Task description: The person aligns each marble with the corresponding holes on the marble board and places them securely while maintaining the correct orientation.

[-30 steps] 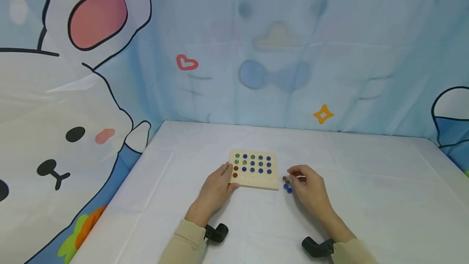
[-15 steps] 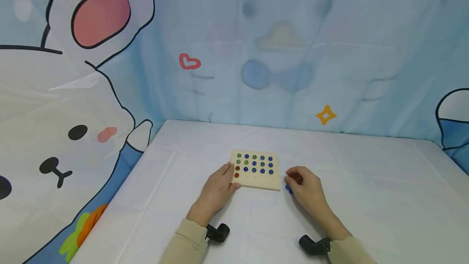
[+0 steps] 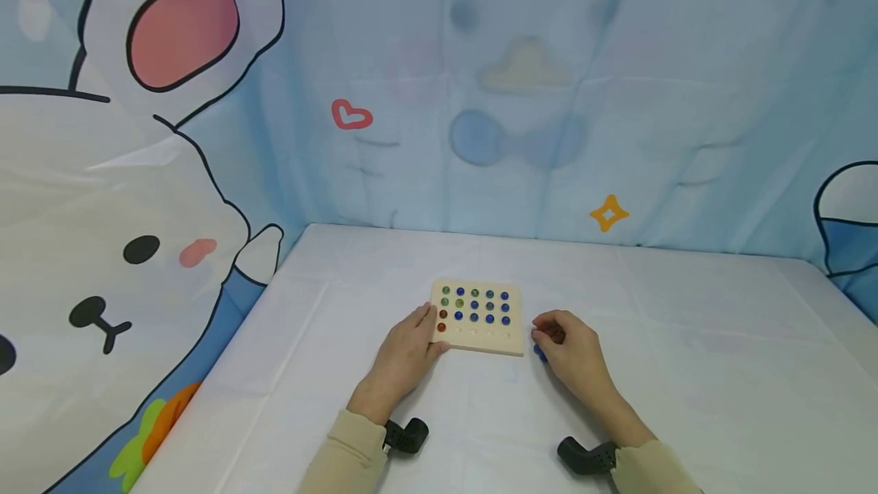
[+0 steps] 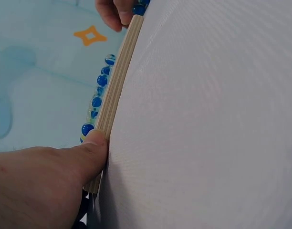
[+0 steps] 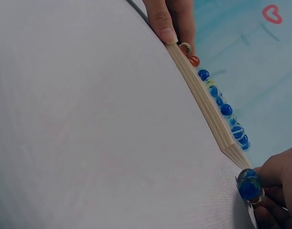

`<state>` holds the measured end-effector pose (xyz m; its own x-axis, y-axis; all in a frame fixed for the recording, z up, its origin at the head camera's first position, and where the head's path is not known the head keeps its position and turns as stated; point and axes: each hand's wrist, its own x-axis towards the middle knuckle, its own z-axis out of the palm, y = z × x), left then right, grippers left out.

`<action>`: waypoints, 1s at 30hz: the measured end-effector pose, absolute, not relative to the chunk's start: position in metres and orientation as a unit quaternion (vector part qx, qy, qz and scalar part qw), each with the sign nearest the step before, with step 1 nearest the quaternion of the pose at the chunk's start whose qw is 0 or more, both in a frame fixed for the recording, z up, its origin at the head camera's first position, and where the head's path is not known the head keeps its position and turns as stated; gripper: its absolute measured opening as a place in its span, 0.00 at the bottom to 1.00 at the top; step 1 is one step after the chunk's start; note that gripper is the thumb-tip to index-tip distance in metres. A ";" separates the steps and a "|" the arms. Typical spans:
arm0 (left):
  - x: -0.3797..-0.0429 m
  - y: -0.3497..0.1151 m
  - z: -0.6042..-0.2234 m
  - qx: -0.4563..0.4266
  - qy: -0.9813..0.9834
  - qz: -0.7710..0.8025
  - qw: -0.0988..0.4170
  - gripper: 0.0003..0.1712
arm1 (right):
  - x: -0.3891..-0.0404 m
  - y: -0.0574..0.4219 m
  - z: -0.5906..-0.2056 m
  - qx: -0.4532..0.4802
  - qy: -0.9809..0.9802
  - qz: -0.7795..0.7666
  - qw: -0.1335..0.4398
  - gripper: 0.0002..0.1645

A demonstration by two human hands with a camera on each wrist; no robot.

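Observation:
A pale wooden board (image 3: 494,343) lies on the white cloth, with rows of glass marbles seated in its holes. The marbles are mostly blue and green, with a red marble (image 3: 442,327) and a brownish one at the left edge. My left hand (image 3: 405,353) grips the board's left front corner, its thumb (image 4: 93,143) against the front edge. Just right of the board, my right hand (image 3: 572,345) has thumb and fingers curled together, pinching a marble (image 5: 261,194) largely hidden by them. Loose blue marbles (image 3: 540,353) lie under those fingertips, partly covered.
White cloth (image 3: 686,341) covers the table around the board. A blue printed curtain (image 3: 652,97) hangs behind the table's far edge, with a large cartoon animal (image 3: 103,212) on the left. A black wrist camera (image 3: 586,456) sits on each forearm.
My right hand has moved slightly left and closed its fingers over the loose marbles, hiding the brownish ones seen a second ago. The left hand and the board have stayed put.

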<state>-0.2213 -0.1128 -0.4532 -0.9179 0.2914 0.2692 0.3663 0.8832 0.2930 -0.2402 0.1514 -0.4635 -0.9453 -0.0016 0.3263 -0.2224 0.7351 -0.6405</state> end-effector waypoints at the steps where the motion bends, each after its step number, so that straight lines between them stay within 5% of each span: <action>1: -0.221 -0.113 -0.453 -0.170 -0.964 -0.172 0.109 0.37 | -0.241 0.151 -0.463 0.060 -0.919 0.359 0.152 0.09; 30: -0.219 -0.113 -0.451 -0.176 -0.962 -0.175 0.111 0.36 | -0.242 0.145 -0.452 0.058 -0.911 0.385 0.133 0.09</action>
<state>-0.2195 -0.1130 -0.4506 -0.9139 0.2991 0.2745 0.3767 0.8769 0.2986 -0.2425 0.1446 -0.4515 -0.9577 -0.0040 0.2878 -0.2091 0.6966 -0.6863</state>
